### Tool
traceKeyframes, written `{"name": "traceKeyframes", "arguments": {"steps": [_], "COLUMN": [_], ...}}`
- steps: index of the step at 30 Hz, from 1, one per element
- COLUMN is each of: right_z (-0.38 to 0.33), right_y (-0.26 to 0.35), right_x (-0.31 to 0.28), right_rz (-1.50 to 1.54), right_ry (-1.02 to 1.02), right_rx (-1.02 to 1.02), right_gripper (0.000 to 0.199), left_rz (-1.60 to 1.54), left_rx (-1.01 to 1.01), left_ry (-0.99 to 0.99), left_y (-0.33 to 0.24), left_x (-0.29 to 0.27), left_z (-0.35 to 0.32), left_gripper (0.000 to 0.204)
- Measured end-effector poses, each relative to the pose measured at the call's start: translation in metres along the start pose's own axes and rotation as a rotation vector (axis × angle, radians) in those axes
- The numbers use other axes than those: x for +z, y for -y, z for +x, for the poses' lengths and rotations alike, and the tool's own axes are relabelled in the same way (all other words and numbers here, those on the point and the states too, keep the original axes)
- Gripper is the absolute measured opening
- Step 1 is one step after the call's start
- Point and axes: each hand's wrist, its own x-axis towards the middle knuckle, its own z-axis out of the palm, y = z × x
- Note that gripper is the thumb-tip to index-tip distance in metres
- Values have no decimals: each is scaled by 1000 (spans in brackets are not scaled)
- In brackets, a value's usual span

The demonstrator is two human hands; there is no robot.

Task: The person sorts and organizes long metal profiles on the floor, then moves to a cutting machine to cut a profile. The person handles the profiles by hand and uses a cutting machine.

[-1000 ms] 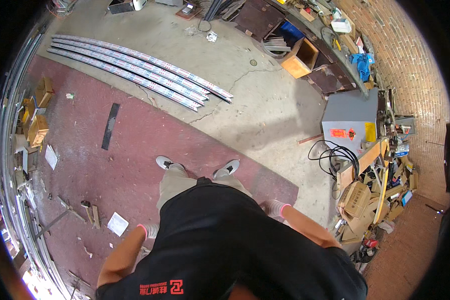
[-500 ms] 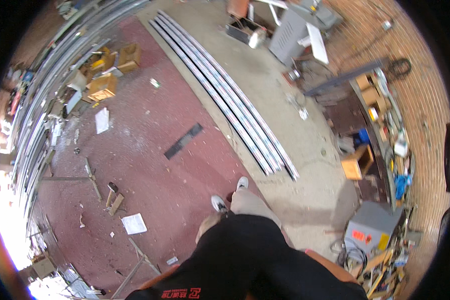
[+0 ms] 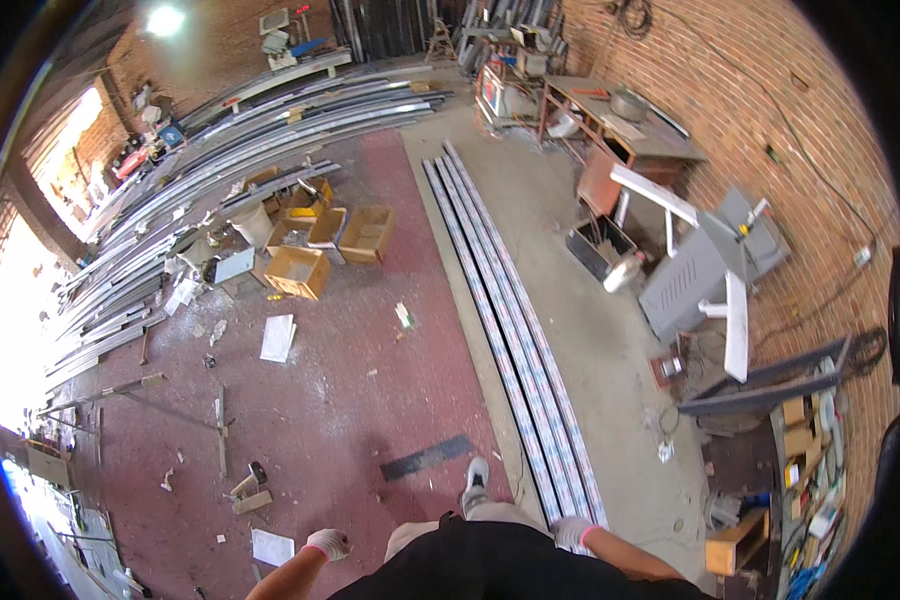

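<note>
My left hand (image 3: 330, 543), in a white glove with a pink cuff, hangs low over the dark red floor. Its fingers look curled in, and nothing shows in them. My right hand (image 3: 573, 532), gloved the same way, hangs at my other side. It overlaps the near ends of several long wrapped bars (image 3: 515, 335) lying side by side on the floor; whether it touches them I cannot tell. The fingers of that hand are too blurred to read. A flat dark strip (image 3: 427, 458) lies beside my forward shoe (image 3: 478, 470).
Open cardboard boxes (image 3: 367, 233) and long metal profiles (image 3: 315, 110) lie to the left. A mallet (image 3: 251, 478) and paper sheets (image 3: 278, 338) are on the floor. On the right stand a grey machine (image 3: 692, 283), a black bin (image 3: 600, 247) and a cluttered bench (image 3: 785, 480).
The view has tilted up and moved forward, bringing the far wall and a table into sight. The dark strip is now close to my feet. Both my hands have come into view.
</note>
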Motion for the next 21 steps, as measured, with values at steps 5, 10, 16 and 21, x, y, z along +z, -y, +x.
{"name": "traceKeyframes", "arguments": {"steps": [5,10,16,21], "right_z": [56,117,221,276], "right_y": [-15,1,-29,-53], "right_x": [-276,-453,-508,-533], "right_rz": [70,550,264,167], "right_ry": [-518,-731,-443,-141], "right_rx": [-50,11,25,187], "right_gripper": [39,33,48,49], "left_rz": [-187,-525,-571,-863], "left_rx": [52,-210,-82,-25], "left_ry": [-121,-293,-82,185], "left_y": [-8,-34,12,102], "left_x": [-27,-14,-183,-467], "left_z": [68,177,303,376], "left_gripper": [48,40,32,28]}}
